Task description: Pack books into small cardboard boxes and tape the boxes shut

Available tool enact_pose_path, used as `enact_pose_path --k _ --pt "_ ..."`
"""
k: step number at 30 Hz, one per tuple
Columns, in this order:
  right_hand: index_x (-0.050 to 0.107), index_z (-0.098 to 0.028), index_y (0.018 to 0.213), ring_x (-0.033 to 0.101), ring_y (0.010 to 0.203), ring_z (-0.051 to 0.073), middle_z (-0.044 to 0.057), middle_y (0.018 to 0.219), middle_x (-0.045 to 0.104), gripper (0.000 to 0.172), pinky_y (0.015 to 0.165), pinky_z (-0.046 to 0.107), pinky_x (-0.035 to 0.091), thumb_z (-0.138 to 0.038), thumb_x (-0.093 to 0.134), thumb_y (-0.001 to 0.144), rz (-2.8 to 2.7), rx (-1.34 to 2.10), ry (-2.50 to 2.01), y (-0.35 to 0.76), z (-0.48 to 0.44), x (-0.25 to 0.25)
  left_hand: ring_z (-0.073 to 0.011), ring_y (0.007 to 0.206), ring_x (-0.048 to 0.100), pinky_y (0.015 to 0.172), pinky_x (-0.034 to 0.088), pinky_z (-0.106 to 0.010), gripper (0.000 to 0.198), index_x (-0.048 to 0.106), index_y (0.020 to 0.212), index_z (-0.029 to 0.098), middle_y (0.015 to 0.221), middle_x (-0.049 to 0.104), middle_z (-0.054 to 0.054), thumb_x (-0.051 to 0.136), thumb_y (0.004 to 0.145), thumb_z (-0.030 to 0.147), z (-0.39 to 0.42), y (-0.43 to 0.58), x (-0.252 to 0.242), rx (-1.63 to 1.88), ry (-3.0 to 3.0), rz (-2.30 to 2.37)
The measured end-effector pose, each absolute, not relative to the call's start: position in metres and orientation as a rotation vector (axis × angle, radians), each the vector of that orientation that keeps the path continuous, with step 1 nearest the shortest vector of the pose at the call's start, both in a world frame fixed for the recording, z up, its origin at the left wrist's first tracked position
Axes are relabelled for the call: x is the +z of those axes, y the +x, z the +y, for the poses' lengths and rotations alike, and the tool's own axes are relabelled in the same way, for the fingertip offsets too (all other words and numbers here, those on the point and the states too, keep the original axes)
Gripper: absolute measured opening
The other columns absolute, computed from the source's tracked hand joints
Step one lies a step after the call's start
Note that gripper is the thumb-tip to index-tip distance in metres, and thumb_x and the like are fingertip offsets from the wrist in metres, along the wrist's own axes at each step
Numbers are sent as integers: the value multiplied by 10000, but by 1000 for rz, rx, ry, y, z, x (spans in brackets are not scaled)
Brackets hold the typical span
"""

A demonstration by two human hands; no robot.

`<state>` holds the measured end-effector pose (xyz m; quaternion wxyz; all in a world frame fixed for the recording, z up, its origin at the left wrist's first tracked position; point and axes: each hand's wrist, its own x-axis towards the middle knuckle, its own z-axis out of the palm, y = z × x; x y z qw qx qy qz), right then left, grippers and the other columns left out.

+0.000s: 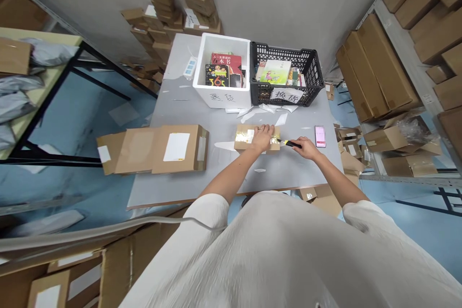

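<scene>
Brown cardboard makes up the box (244, 145) beneath the left hand (263, 137), whose fingers, slightly spread, rest on top and hide its middle. Just right of it, the right hand (305, 147) grips a knife (290, 144), its tip hard to make out against shiny tape (275, 140). Beside that hand lies a phone (320, 135), too small to read.

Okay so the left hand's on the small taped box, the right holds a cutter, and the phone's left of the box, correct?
Not quite: the head view shows the phone right of the taped box, beyond the right hand. The rest stands.
</scene>
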<state>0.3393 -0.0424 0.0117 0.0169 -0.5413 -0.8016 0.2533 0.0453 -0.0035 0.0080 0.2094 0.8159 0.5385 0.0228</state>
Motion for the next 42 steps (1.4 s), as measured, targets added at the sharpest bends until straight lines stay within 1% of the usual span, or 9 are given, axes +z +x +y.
enact_pose_path --k 5,10,14,20,23,28,31,36,42 --pt "769 -269 1571 691 1179 347 151 1213 778 489 1104 455 544 -403 660 1114 -2489 799 -1692 341 -41 12 -432 1731 329 1361 253 -665 912 339 1813 186 1836 425 -264 557 927 170 -12 43 4 87 2283 1459" --pt "767 -281 1566 685 1199 342 140 1239 779 479 1120 449 536 -408 660 1117 -2454 816 -1687 341 -43 6 -399 1752 317 1366 249 -648 878 344 1813 216 1860 405 -237 531 956 186 -16 41 2 88 2287 1477" --pt "756 -296 1576 680 1197 344 138 1246 773 481 1117 468 545 -444 615 1140 -2353 793 -1703 337 -50 -6 -384 1759 309 1377 254 -631 847 383 1791 190 1870 384 -242 502 952 164 -18 41 1 94 2279 1494" --pt "722 -288 1619 656 1201 349 154 1286 750 521 1125 484 535 -482 575 1159 -2326 759 -1706 333 -55 -21 -399 1769 290 1387 238 -641 876 380 1799 181 1892 344 -239 527 936 167 -22 40 0 101 2268 1487" --pt "724 -299 1619 625 1236 366 161 1317 744 520 1120 496 516 -482 567 1159 -2367 705 -1714 339 -52 -20 -402 1771 289 1390 220 -664 894 367 1807 205 1893 352 -231 537 930 166 -24 39 0 92 2284 1483" --pt "710 -291 1628 611 1294 378 172 1391 731 520 1131 504 498 -460 556 1161 -2402 648 -1738 347 -49 -19 -382 1777 288 1392 225 -641 858 375 1803 201 1890 361 -226 509 956 156 -25 38 -6 116 2294 1493" --pt "720 -286 1600 606 1325 396 173 1420 732 519 1122 524 508 -488 561 1149 -2368 612 -1742 353 -46 -24 -395 1768 310 1384 246 -655 835 407 1789 181 1879 380 -236 495 959 148 -25 38 -11 151 2304 1493" --pt "737 -255 1528 630 1273 421 185 1376 749 553 1093 584 549 -564 521 1123 -2104 491 -1824 376 -31 -26 -402 1739 370 1371 272 -654 734 497 1736 111 1843 437 -263 380 1012 121 -27 39 -19 198 2331 1519" --pt "763 -238 1390 667 1281 397 157 1359 768 442 1115 552 570 -420 660 1001 -2062 600 -1921 370 -22 -26 -402 1726 392 1380 256 -655 696 488 1757 128 1828 471 -247 390 1074 224 -27 42 -21 283 2296 1549"
